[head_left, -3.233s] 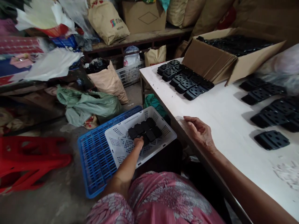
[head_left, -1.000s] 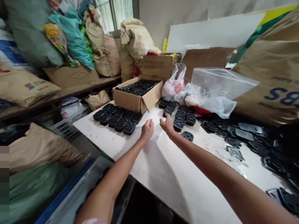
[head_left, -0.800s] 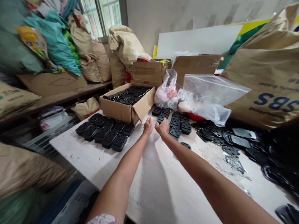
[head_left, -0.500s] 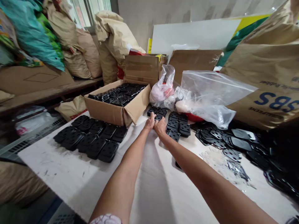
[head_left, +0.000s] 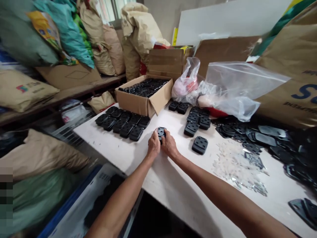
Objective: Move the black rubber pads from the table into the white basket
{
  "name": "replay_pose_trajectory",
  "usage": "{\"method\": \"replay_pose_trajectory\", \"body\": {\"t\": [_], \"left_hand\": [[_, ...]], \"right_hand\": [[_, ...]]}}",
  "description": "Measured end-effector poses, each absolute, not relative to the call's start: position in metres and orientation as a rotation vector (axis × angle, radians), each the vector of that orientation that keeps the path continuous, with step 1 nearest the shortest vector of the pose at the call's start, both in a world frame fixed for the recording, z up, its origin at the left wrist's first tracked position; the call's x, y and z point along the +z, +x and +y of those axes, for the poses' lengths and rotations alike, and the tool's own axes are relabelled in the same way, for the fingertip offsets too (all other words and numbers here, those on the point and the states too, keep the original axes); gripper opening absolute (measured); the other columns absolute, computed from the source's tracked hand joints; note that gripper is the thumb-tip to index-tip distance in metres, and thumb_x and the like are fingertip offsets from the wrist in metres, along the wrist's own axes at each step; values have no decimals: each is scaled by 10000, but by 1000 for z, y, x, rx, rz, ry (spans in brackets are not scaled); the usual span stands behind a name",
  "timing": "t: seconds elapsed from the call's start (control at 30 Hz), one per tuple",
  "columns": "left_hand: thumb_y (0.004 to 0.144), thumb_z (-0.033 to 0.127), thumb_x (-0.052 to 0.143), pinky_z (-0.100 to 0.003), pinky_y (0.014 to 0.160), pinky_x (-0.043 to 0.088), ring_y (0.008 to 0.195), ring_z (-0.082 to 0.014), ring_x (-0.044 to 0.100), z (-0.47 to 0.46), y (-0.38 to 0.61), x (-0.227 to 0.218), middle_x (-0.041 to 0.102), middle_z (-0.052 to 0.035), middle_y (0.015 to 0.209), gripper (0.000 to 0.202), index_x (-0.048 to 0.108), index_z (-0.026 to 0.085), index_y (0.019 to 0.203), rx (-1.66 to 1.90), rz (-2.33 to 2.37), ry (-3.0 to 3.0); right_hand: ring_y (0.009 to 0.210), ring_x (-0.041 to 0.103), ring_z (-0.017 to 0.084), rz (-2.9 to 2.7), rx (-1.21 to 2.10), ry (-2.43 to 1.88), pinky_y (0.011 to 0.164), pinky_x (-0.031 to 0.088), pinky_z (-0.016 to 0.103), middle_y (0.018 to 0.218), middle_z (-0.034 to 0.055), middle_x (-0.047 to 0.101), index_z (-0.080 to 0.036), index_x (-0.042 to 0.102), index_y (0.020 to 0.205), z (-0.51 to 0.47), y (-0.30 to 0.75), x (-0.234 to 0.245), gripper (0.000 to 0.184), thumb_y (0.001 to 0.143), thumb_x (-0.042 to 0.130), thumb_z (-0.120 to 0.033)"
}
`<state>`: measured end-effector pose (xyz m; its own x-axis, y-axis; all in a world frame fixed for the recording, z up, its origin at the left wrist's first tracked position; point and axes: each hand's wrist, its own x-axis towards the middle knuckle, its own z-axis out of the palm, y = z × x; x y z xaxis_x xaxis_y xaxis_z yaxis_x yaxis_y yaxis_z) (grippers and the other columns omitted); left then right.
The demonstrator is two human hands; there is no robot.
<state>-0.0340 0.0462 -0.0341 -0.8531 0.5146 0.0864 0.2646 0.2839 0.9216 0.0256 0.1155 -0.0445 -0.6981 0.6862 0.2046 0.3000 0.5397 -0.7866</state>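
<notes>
Between both hands is a stack of black pads with holes, held over the white table. My left hand grips its left side, and my right hand is closed round the right side. Left of the hands lie two rows of stacked black pads. To the right are more pad stacks and one separate stack. Two stacks sit farther back, near the carton.
A carton full of black pads stands at the back. Plastic bags lie beside it. Loose black pieces and small whitish bits cover the right side. A blue-edged crate is below the table's left edge.
Both hands have come back from the stacks near the carton, bringing a pad stack toward me. Fewer stacks stand at that spot. The view has turned left and down.
</notes>
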Motion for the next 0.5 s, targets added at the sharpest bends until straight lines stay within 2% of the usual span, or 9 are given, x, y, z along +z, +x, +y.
{"method": "replay_pose_trajectory", "body": {"t": [0.1,0.27,0.5], "left_hand": [[1010,338,218,-294,1147,311,1370,-176,423,-18,4,-33,491,-109,1452,504,481,147,1394,1692,2358,558],[1006,388,233,-279,1166,279,1416,-170,348,-77,49,-28,419,-103,1506,531,415,145,1442,1724,2452,329],[998,407,273,-279,1163,294,1406,-199,368,-98,64,-26,434,-135,1490,546,431,108,1427,1760,2424,356]], "right_hand": [[1175,550,306,-2365,1106,-612,988,425,454,1304,178,575,-122,458,1335,60,54,-47,469,883,395,-232],[1122,580,276,-2457,1202,-434,948,457,414,1230,144,625,-163,488,1319,11,83,-40,440,891,404,-221],[946,653,246,-2533,1190,-304,867,499,384,1141,104,682,-191,528,1285,15,94,-28,404,895,424,-224]]}}
